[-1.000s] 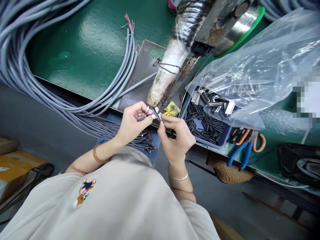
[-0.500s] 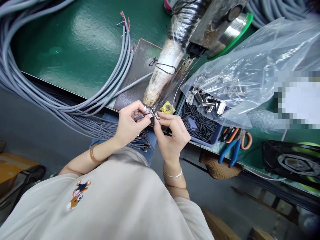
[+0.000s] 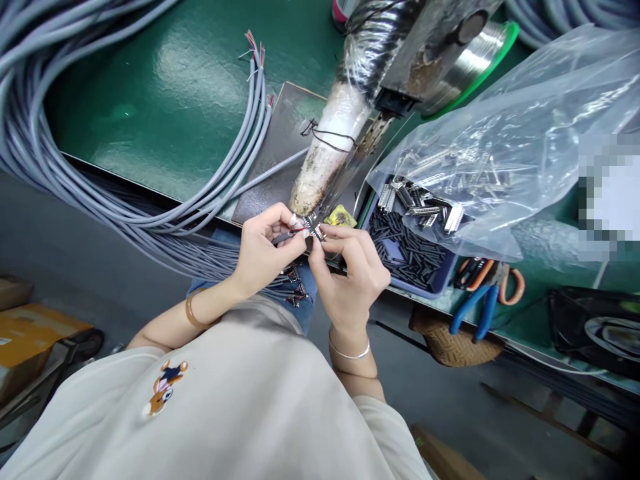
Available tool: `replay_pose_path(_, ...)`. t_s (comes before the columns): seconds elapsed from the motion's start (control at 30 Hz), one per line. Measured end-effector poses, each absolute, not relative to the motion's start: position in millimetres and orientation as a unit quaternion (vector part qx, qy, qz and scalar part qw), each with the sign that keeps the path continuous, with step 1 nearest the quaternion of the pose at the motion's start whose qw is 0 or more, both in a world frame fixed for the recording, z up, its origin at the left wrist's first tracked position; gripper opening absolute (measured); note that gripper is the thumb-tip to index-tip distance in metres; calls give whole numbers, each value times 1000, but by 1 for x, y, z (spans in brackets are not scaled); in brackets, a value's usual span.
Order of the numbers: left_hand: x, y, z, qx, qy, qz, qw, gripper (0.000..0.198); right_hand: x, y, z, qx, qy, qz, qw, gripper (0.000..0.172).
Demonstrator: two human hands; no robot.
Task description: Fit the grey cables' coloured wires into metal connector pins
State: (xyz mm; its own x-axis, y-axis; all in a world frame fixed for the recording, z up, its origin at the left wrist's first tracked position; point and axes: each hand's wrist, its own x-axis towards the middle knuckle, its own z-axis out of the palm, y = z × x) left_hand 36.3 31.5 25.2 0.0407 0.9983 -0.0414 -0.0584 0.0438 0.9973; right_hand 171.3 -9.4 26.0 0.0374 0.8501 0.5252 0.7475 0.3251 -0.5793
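Observation:
Thumb and fingers of my left hand (image 3: 260,250) pinch the stripped end of a grey cable (image 3: 283,237), whose thin red and other coloured wires point right. My right hand (image 3: 350,277) grips a small metal multi-pin connector (image 3: 319,233) between thumb and fingertips. The wire ends meet the connector, or lie right beside it; I cannot tell if they touch. Just above my fingertips is the sooty lower end of a white wrapped tube (image 3: 320,160), with a metal rod-like tool (image 3: 367,143) alongside. Finished-looking cable ends with connectors (image 3: 299,291) hang over my lap.
Grey cables (image 3: 150,217) sweep in from the left across the green bench (image 3: 200,80). To the right are a blue tray (image 3: 440,283) of black sleeves, a plastic bag (image 3: 540,113) of connectors, blue-handled pliers (image 3: 485,310) and a solder spool (image 3: 470,70). A yellow sponge-like piece (image 3: 341,215) lies near my right hand.
The whole view has shifted slightly, so the scene sits further right. Both hands keep their grips; the connector has tilted a little in my right fingertips.

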Motion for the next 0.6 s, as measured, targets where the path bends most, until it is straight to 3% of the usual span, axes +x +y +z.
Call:
replay_pose_path(0.27,34,32,20,446,473,462,604,19,178,-16,16,-551,-713,54,429,16)
replay_pose_path(0.47,21,30,21,345,419,388,745,24,197,-30,0,-459,-673,119,568,17)
replay_pose_path(0.6,10,27,25,310,351,317,825,30,199,-35,-5,-427,-735,134,510,13)
